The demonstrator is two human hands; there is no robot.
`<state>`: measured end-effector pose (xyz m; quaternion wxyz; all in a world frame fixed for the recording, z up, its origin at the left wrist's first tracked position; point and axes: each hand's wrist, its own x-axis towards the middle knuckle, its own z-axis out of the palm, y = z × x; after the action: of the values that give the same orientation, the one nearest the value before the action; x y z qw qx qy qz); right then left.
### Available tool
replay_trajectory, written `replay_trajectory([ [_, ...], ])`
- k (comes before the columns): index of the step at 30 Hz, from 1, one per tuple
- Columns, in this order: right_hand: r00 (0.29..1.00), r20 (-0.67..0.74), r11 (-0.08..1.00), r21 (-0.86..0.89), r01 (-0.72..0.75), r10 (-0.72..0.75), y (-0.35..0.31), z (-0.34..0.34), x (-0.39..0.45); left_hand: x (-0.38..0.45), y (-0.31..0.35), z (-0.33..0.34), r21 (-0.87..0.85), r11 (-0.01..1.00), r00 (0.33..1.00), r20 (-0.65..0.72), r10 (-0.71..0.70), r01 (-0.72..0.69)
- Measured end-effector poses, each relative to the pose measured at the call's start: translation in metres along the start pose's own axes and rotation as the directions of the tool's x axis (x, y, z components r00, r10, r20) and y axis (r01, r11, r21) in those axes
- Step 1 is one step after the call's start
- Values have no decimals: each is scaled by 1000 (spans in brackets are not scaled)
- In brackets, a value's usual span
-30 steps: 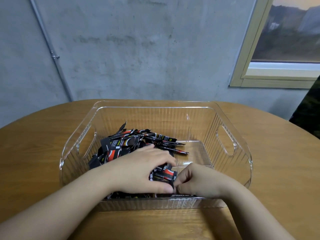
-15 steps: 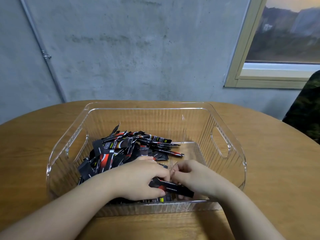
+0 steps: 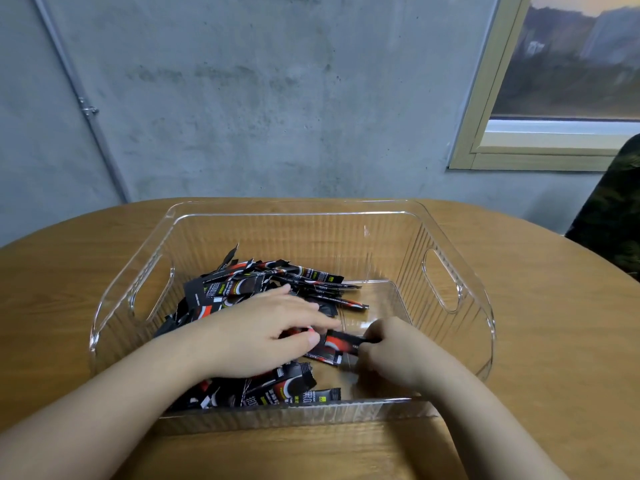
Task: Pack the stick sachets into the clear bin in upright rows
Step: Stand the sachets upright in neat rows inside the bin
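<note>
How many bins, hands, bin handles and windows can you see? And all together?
Clear bin: 1
Hands: 2, left hand and right hand
Handle holes in the bin: 2
Window: 1
Total: 6
The sachets lie in a jumbled pile, too many to count.

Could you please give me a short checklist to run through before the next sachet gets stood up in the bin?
1. Right hand has a sachet: ok, its fingers pinch the end of one black-and-red sachet.
2. Left hand steadies the pile of sachets: ok, it rests on the pile with fingers extended.
3. Free floor for a row: ok, the right part of the clear bin shows bare bottom.
4. Upright rows started: not ok, the sachets lie jumbled and flat.
5. Bin seated on the wooden table: ok, it looks level.
6. Held sachet free of its neighbours: cannot tell, the left hand's fingers cover part of it.
</note>
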<state>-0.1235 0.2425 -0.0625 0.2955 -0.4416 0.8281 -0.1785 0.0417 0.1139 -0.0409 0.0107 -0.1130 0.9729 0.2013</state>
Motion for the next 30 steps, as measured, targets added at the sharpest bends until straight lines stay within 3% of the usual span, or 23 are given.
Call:
replay_trajectory([
  [4,989,-138,998,-15,-62,60,3,3,6,15,-2,5,284,958,996,-84,-11,35],
  [9,978,-189,993,-59,-99,86,4,4,6,42,-2,23,452,889,993,54,-106,71],
  [13,970,-186,984,-52,-170,158,8,6,9,44,-7,28,441,893,972,157,-175,89],
  [21,971,-159,973,-123,-198,177,7,6,9,45,4,22,501,859,986,60,-155,104],
  [25,967,-174,966,-149,-211,184,5,8,9,55,1,11,473,872,992,-83,-98,125],
  [27,969,-180,967,-159,-197,168,6,8,9,60,-7,11,454,867,978,-121,-170,207],
  [30,972,-166,964,-182,-193,164,7,7,7,64,-17,19,455,838,947,-40,-320,302],
])
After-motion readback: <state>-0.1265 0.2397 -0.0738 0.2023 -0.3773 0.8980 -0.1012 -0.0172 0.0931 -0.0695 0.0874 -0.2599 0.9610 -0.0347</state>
